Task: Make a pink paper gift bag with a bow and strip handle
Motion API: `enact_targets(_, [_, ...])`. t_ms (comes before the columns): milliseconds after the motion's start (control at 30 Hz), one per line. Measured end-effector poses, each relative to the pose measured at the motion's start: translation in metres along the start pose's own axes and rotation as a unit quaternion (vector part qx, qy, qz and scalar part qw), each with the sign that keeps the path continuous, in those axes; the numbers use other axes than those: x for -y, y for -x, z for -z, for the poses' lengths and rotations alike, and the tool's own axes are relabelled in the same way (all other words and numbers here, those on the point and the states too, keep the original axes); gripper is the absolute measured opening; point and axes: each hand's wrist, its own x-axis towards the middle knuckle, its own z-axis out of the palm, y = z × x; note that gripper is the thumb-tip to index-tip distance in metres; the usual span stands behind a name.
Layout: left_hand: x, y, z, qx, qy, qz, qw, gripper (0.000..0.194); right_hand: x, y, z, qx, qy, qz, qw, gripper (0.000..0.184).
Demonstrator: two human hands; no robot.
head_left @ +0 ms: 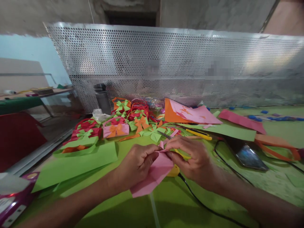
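A folded pink craft sheet [155,177], felt or foam by its look, hangs between my two hands above the table. My left hand [140,163] pinches its top edge between thumb and fingers. My right hand [190,158] pinches the same edge from the other side, where a narrow pink strip [161,144] stands up. Fingertips hide the exact spot where strip and sheet meet. Behind my right hand, scissors [165,135] with yellow handles are partly covered. Under it sits a yellow tool [174,171] with a black cord, mostly hidden, possibly a glue gun.
Small bags with bows [116,129] cluster at the back left. Green sheets [78,164] lie left; pink and orange sheets [190,112], a yellow cutter [199,134] and a phone [248,155] lie right. A bottle [102,99] stands before a perforated metal panel [133,57].
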Motion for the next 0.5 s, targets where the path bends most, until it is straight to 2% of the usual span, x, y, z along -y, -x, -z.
enact_targets(300, [0.0028, 0.0019, -0.0036, 0.017, 0.02, 0.018, 0.999, 0.028, 0.0035, 0.0029, -0.0007, 0.016, -0.017, -0.006, 1.0, 0.016])
enact_targets(500, [0.0026, 0.0009, -0.0035, 0.015, 0.038, 0.01, 0.999, 0.026, 0.0011, 0.005, -0.001, 0.025, 0.018, 0.011, 0.999, 0.017])
